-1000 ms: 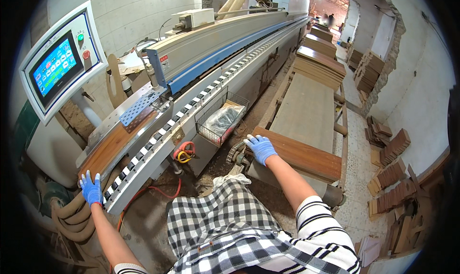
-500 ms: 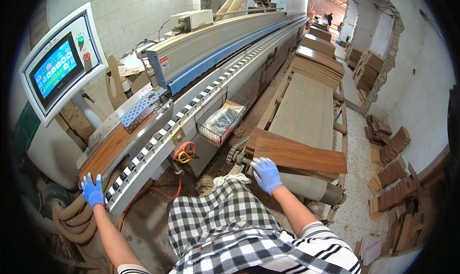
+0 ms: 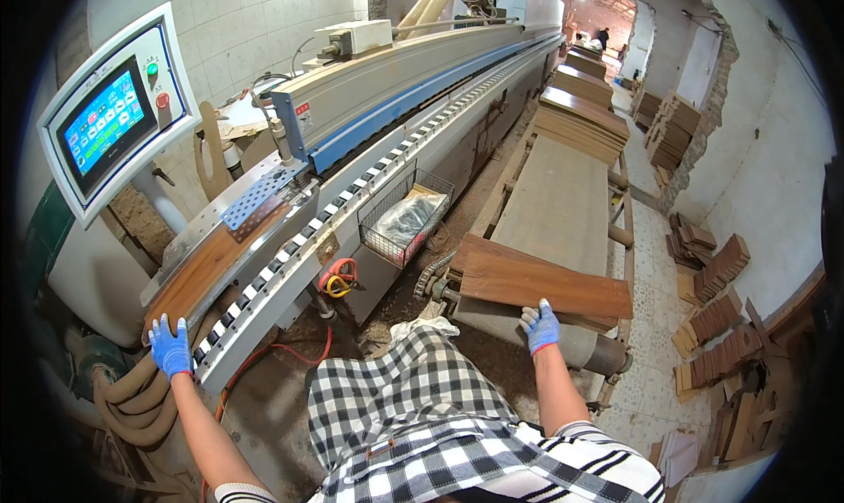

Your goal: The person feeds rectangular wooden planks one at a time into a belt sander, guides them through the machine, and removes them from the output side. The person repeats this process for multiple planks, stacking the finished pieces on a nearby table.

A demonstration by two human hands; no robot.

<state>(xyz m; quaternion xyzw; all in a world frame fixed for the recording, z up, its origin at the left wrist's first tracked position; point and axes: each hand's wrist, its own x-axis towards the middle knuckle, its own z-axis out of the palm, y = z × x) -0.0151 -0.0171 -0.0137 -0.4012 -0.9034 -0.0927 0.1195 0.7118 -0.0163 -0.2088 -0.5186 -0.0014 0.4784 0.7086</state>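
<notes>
My left hand (image 3: 170, 345), in a blue glove, rests with fingers spread on the near end of a brown wood-grain board (image 3: 198, 281). That board lies on the machine's infeed, its far end under a perforated blue plate (image 3: 257, 199). My right hand (image 3: 540, 329), gloved too, is at the near edge of another wood-grain board (image 3: 549, 280). Its fingers are partly bent and apart, one overlapping the edge; no firm hold shows. This second board lies askew over more boards at the near end of a conveyor (image 3: 556, 200).
A control panel (image 3: 110, 120) with a lit screen stands at left. Along the machine run a roller track (image 3: 294, 244) and a wire basket (image 3: 406, 226) holding a plastic bag. Board stacks (image 3: 585, 120) sit farther along the conveyor; small panels (image 3: 721, 266) lean by the right wall.
My right hand has moved right and slightly nearer to me along the askew board's near edge, and has turned over. My left hand stays on its board.
</notes>
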